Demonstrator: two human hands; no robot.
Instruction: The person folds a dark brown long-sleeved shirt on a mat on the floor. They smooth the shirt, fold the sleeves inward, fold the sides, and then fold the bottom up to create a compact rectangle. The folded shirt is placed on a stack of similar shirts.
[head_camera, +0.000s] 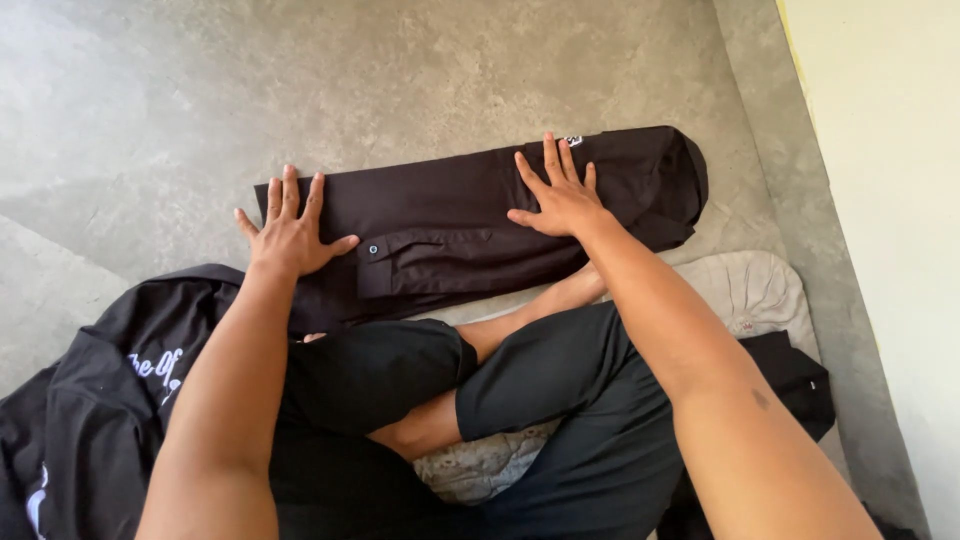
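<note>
Both hands are lying flat with fingers spread, gripping nothing: the left hand is pressing on one end of a folded black shirt, and the right hand is pressing near the other end. The shirt is stretching between and under the two palms as a long narrow band on the concrete floor, a buttoned pocket flap showing just beside the left thumb. A loose black garment is lying by the left forearm.
</note>
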